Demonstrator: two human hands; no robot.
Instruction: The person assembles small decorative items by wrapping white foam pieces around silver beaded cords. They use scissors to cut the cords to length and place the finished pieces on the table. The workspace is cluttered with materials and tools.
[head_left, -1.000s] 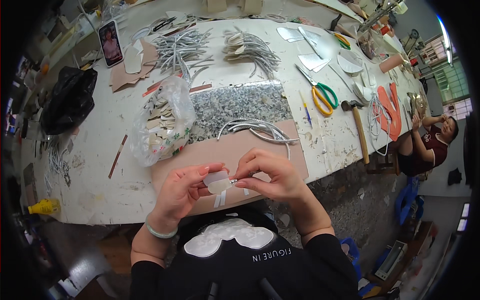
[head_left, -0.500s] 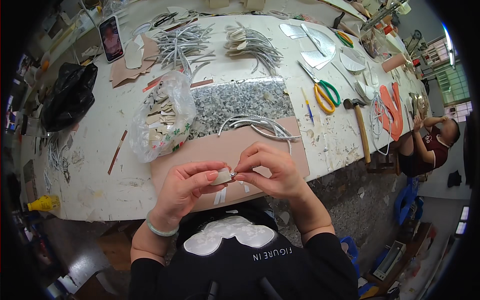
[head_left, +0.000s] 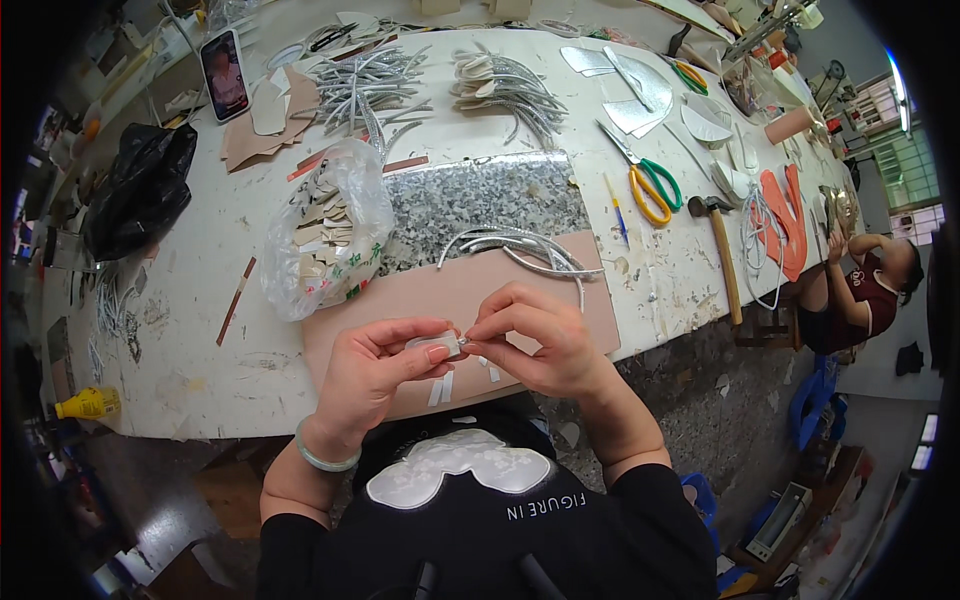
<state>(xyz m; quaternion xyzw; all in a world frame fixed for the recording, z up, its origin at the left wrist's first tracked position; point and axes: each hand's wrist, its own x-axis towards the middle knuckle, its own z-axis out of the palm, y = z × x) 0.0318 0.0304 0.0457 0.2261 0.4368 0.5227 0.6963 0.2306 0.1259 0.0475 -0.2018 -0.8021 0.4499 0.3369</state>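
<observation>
My left hand (head_left: 378, 365) pinches a small off-white piece (head_left: 448, 343) between thumb and fingers. At that piece's right end, the thumb and fingertips of my right hand (head_left: 540, 340) are pressed together on a tiny silvery bit, mostly hidden. Both hands are above a dusty-pink sheet (head_left: 340, 335), where a few narrow white strips (head_left: 440, 388) lie just below them. Beyond my right hand rest several silver cords (head_left: 530, 246). A clear plastic bag (head_left: 370, 215) full of cream-coloured pieces stands past my left hand.
A speckled grey slab (head_left: 480, 195) lies behind the sheet. Bundles of silver cords (head_left: 510, 95) are farther back. To the right are scissors (head_left: 650, 190), a hammer (head_left: 724, 255) and coral-coloured pieces (head_left: 790, 230). A phone (head_left: 224, 75) stands back left; another person (head_left: 875, 290) sits at far right.
The off-white piece has turned slightly in my left fingers, and my left thumb has shifted a little to the right along it. My right hand stays at its end.
</observation>
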